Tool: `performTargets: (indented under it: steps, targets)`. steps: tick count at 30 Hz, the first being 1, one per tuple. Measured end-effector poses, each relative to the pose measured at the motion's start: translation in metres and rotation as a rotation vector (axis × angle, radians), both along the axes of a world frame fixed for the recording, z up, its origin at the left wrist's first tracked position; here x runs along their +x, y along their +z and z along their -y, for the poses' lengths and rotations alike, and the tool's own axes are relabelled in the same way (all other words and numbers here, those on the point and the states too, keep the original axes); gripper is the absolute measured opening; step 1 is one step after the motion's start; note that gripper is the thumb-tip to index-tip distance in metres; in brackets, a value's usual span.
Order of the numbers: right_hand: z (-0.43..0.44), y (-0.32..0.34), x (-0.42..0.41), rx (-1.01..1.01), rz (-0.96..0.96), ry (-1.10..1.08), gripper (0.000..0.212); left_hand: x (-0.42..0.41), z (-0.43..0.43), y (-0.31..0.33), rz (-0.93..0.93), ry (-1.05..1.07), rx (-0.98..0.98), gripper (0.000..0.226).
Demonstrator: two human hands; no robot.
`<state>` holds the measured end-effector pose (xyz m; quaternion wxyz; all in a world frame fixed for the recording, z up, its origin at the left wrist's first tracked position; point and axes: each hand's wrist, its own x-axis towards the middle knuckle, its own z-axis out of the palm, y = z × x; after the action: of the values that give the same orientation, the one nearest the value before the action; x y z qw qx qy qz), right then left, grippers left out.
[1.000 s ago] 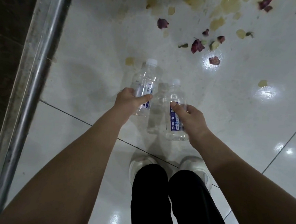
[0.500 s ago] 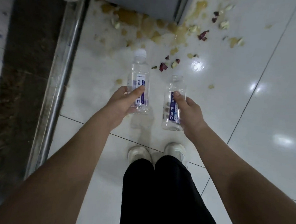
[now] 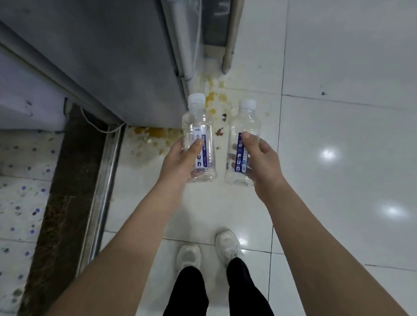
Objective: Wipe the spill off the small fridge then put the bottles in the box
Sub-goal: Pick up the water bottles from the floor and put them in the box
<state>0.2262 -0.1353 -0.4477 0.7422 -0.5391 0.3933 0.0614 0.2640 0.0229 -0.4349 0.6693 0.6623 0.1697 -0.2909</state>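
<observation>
Glossy white floor tiles [image 3: 350, 167] run up to a small grey fridge [image 3: 99, 51] on the left, and at its foot lies a yellow spill [image 3: 155, 132] with pale lumps and a few dark red scraps, spreading round the front corner. Just this side of the mess, a person stands in white shoes [image 3: 188, 255] with both arms held out. The left hand [image 3: 180, 160] is curled round the lower half of the left bottle [image 3: 200, 122], thumb across the label. The right hand [image 3: 261, 161] grips the right bottle [image 3: 244, 121] the same way. Both bottles are clear plastic, upright, white caps on and close side by side without touching. I cannot tell how full they are. No box is in sight, so they have to be carried somewhere. The danger, I judge, is underfoot: one step forward lands a shoe in the wet patch, and shiny tile could send feet sliding with neither hand free to catch. Smooth plastic held low might also twist loose and drop into the mess.
</observation>
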Motion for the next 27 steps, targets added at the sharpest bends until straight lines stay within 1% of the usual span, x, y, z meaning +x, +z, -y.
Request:
performTargets:
  steps: [4, 7, 8, 10, 11, 12, 14, 16, 19, 21, 23, 25, 27]
  targets:
    - [0.019, 0.076, -0.03, -0.055, 0.056, -0.127, 0.03, -0.011, 0.019, 0.069, 0.045, -0.074, -0.025, 0.034]
    - [0.031, 0.133, -0.054, -0.113, 0.08, -0.229, 0.046, -0.021, 0.034, 0.12, 0.104, -0.163, -0.03, 0.032]
    - [0.034, 0.153, -0.062, -0.134, 0.09, -0.259, 0.049, -0.025, 0.039, 0.136, 0.119, -0.189, -0.031, 0.034]
    - [0.044, 0.191, -0.078, -0.175, 0.122, -0.31, 0.051, -0.033, 0.051, 0.17, 0.148, -0.245, -0.062, 0.046]
    - [0.049, 0.209, -0.087, -0.192, 0.135, -0.33, 0.049, -0.039, 0.057, 0.186, 0.157, -0.282, -0.082, 0.051]
    - [0.055, 0.226, -0.097, -0.203, 0.156, -0.357, 0.041, -0.044, 0.064, 0.202, 0.168, -0.314, -0.116, 0.054]
    - [0.069, 0.259, -0.12, -0.218, 0.197, -0.418, 0.024, -0.055, 0.079, 0.231, 0.183, -0.354, -0.171, 0.046]
    - [0.086, 0.287, -0.148, -0.237, 0.215, -0.483, 0.022, -0.067, 0.096, 0.258, 0.205, -0.394, -0.176, 0.04]
    - [0.112, 0.319, -0.193, -0.266, 0.239, -0.566, 0.031, -0.086, 0.122, 0.292, 0.268, -0.479, -0.173, 0.048]
    - [0.133, 0.336, -0.223, -0.281, 0.254, -0.62, 0.031, -0.1, 0.146, 0.309, 0.29, -0.506, -0.173, 0.054]
    - [0.158, 0.35, -0.255, -0.291, 0.274, -0.673, 0.029, -0.12, 0.175, 0.325, 0.315, -0.515, -0.18, 0.047]
    - [0.186, 0.36, -0.287, -0.302, 0.288, -0.719, 0.03, -0.144, 0.208, 0.338, 0.332, -0.532, -0.215, 0.041]
    - [0.217, 0.37, -0.321, -0.325, 0.272, -0.758, 0.033, -0.172, 0.244, 0.349, 0.331, -0.565, -0.252, 0.039]
